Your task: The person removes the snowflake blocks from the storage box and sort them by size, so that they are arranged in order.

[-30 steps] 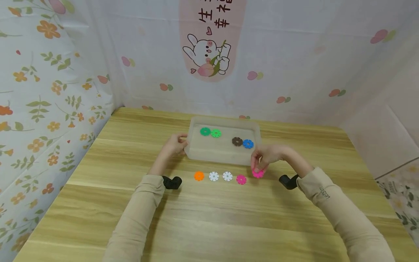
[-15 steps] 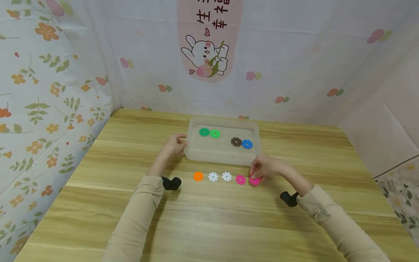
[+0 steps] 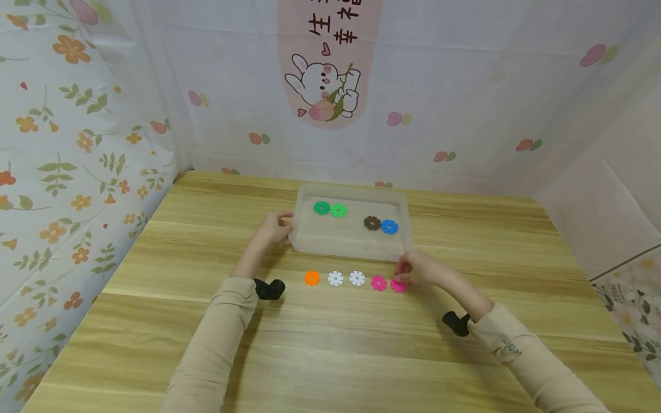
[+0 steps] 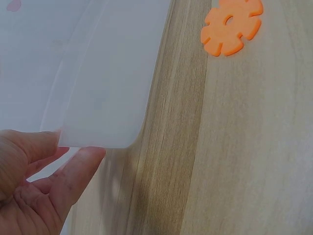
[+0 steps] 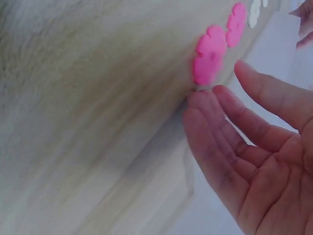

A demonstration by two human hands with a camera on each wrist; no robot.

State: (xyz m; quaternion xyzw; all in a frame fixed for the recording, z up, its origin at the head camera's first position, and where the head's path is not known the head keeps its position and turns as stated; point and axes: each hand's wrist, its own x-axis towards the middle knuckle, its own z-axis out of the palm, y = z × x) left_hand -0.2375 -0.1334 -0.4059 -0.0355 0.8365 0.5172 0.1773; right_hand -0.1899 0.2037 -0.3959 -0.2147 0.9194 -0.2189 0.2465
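Note:
My left hand [image 3: 273, 229] holds the left end of a translucent plastic box [image 3: 346, 246]; in the left wrist view its thumb and fingers pinch the box's rim. Beside the box's front right corner is my right hand [image 3: 420, 268], its fingertips over the edge of a pink notched disc [image 3: 398, 285]. The right wrist view shows the thumb and fingers spread apart, with that pink disc [image 5: 209, 56] lying just beyond them. A row continues leftward on the table: another pink disc [image 3: 379, 283], two white discs [image 3: 357, 278] and an orange disc [image 3: 312, 278].
Inside the box lie a dark green disc [image 3: 322, 207], a light green disc [image 3: 338, 210], a brown disc [image 3: 372, 223] and a blue disc [image 3: 389, 226]. Black devices sit at the left wrist [image 3: 269, 289] and right wrist [image 3: 457, 323]. A printed curtain [image 3: 237, 86] hangs behind the table.
My right hand has brought the pink disc down and left to the right end of the row, then let go of it. My left hand stays on the box.

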